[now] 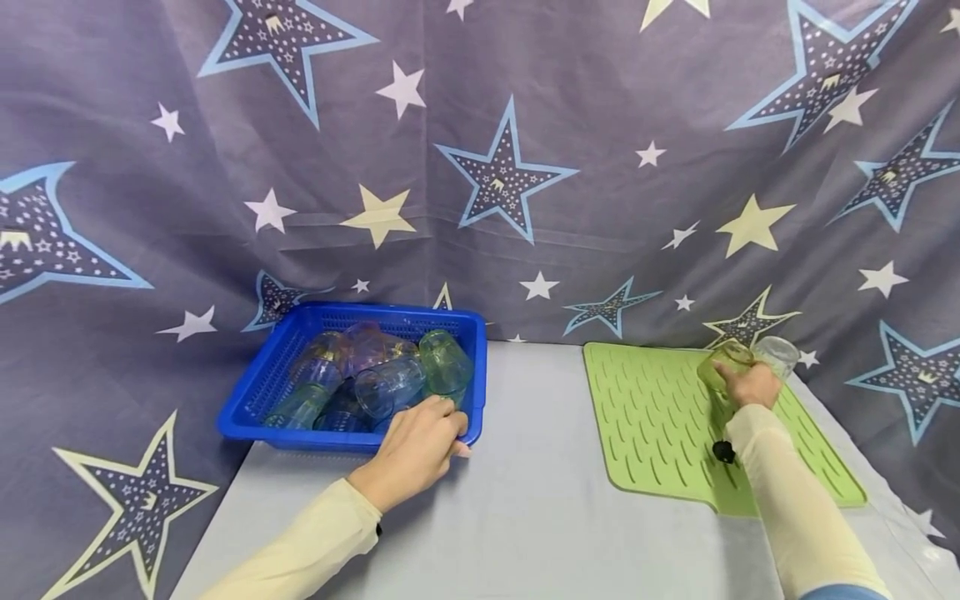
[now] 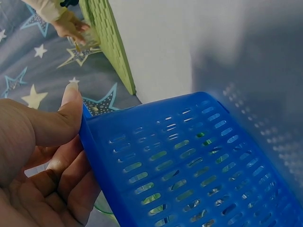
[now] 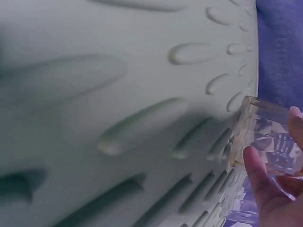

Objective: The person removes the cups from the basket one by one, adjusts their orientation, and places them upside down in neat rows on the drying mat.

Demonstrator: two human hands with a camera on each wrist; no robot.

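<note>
My left hand grips the front right corner of a blue plastic basket. In the left wrist view the thumb lies over the rim, and the fingers curl beneath it beside the slotted wall. Several tinted glasses, among them a green glass and a blue glass, lie jumbled in the basket. At the far right, my right hand holds a yellowish glass on a green drying mat. In the right wrist view that glass stands mouth down on the mat's ridges.
A clear glass stands just right of the yellowish one, near the mat's back right edge. White table surface lies between basket and mat. A star-patterned curtain hangs behind the table and along both sides.
</note>
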